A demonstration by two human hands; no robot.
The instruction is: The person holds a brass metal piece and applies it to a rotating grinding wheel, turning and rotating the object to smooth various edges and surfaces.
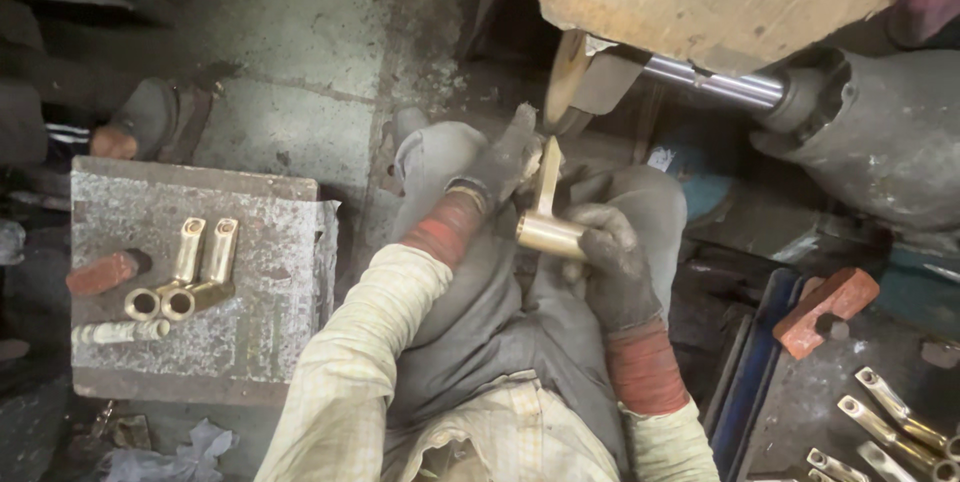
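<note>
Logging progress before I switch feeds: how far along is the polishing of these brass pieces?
Done, seemingly: two shiny brass fittings lie on the metal block at the left. In hand: the left hand and right hand press one brass fitting to the buffing wheel. Left: possibly the fittings in the tray at lower right.

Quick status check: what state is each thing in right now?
Brass fitting: held in both hands, its tip up at the wheel.
Buffing wheel: edge-on above the fitting; spin unclear.
Left hand: gloved, gripping the stem.
Right hand: gloved, gripping the barrel.
Two fittings: lying on the metal block.
</note>
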